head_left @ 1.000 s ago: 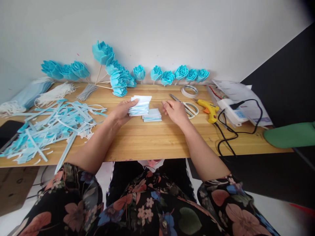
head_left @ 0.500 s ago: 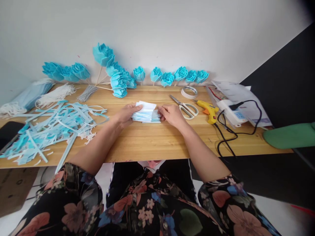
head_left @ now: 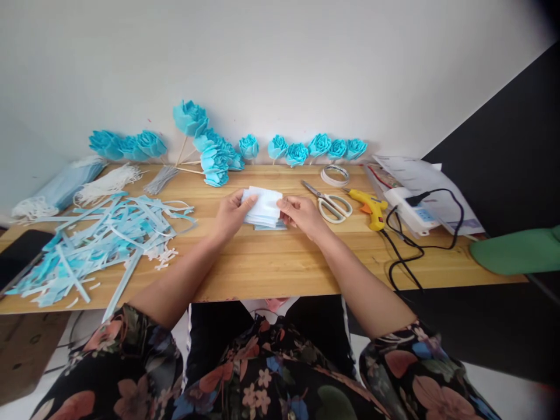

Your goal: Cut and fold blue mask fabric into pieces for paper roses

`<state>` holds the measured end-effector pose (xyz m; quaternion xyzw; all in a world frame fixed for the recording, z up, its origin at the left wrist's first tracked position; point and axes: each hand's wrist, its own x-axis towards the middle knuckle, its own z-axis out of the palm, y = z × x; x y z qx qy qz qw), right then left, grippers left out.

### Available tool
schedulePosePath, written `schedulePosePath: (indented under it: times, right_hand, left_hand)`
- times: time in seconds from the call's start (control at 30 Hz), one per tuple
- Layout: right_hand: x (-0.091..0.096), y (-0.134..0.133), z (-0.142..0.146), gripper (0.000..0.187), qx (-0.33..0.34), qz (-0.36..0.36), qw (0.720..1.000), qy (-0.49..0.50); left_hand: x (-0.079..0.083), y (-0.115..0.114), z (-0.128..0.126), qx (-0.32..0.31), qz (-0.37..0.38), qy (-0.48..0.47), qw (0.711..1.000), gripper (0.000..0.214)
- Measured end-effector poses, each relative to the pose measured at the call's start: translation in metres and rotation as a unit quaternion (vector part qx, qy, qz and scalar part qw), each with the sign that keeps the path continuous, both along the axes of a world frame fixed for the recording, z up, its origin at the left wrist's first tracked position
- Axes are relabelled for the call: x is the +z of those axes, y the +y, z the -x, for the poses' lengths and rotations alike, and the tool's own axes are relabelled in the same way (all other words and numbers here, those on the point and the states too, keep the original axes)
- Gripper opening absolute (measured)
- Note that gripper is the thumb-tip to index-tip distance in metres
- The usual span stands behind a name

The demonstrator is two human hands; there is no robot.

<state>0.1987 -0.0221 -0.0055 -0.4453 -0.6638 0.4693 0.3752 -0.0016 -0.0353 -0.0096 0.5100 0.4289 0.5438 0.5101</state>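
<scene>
A stack of white and pale blue mask-fabric pieces [head_left: 263, 205] is held between my two hands over the middle of the wooden table. My left hand [head_left: 234, 214] grips its left side, thumb on top and fingers underneath. On the right edge, my right hand [head_left: 301, 213] pinches the stack between thumb and fingers. A few more light blue pieces [head_left: 269, 227] show just below the held stack; whether they lie on the table I cannot tell. Scissors with white handles [head_left: 333, 207] lie to the right of my right hand.
Blue fabric flowers [head_left: 215, 163] on sticks line the wall. Cut strips [head_left: 114, 239], face masks [head_left: 65, 186], white ear loops [head_left: 107, 184], grey wires [head_left: 160, 179] and a phone [head_left: 20, 256] are at left. To the right are tape [head_left: 335, 175], a yellow glue gun [head_left: 371, 209] and a power strip [head_left: 413, 210].
My right hand has closed on the right edge of the stack, whose top now lies flatter and squarer. The whole view has shifted slightly, with the table lower in the picture.
</scene>
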Motion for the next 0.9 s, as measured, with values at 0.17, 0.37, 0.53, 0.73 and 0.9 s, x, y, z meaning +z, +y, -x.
schedulePosePath:
  times: [0.17, 0.37, 0.53, 0.73, 0.9]
  right_hand:
    - [-0.003, 0.000, 0.006, 0.043, -0.022, 0.039, 0.998, 0.041]
    - [-0.005, 0.002, 0.005, 0.031, -0.050, 0.010, 0.999, -0.009]
    - [0.001, 0.010, -0.008, 0.034, -0.116, 0.015, 0.992, 0.050]
    - [0.005, 0.012, -0.012, 0.063, -0.090, 0.062, 0.990, 0.090]
    - [-0.002, 0.007, -0.005, 0.064, -0.050, 0.054, 0.997, 0.014]
  left_hand:
    - [0.000, -0.003, -0.002, 0.006, -0.055, 0.082, 0.995, 0.033]
    - [-0.006, 0.003, -0.001, 0.029, -0.018, 0.067, 0.997, 0.031]
    - [0.001, 0.010, 0.010, 0.091, 0.017, -0.094, 0.991, 0.029]
    - [0.018, 0.014, 0.023, 0.134, 0.087, -0.239, 0.958, 0.015]
    - [0.024, 0.011, 0.021, 0.138, 0.125, -0.262, 0.947, 0.009]
